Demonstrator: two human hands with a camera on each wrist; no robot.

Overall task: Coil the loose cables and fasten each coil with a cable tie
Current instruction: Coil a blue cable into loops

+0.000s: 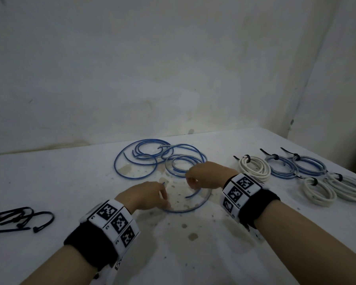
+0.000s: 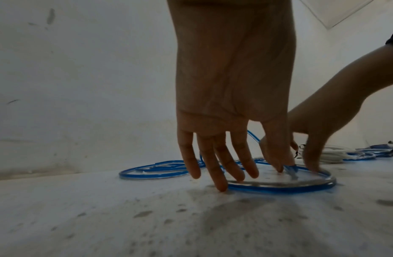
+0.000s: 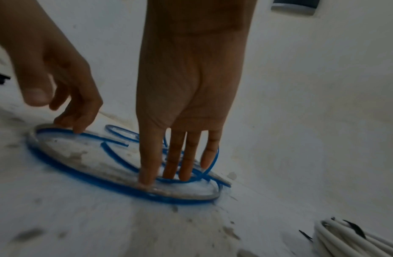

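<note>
Dim, bluish, perhaps motion-blurred, edges warped

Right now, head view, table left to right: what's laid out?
black cable ties → left hand → blue cable loop being coiled → right hand → white coil → tied blue coil → second tied blue coil

The blue cable has a glossy, translucent plastic sheath. The white coils look matt and smooth, their ties black plastic. The bench is matt white, stained and speckled.
</note>
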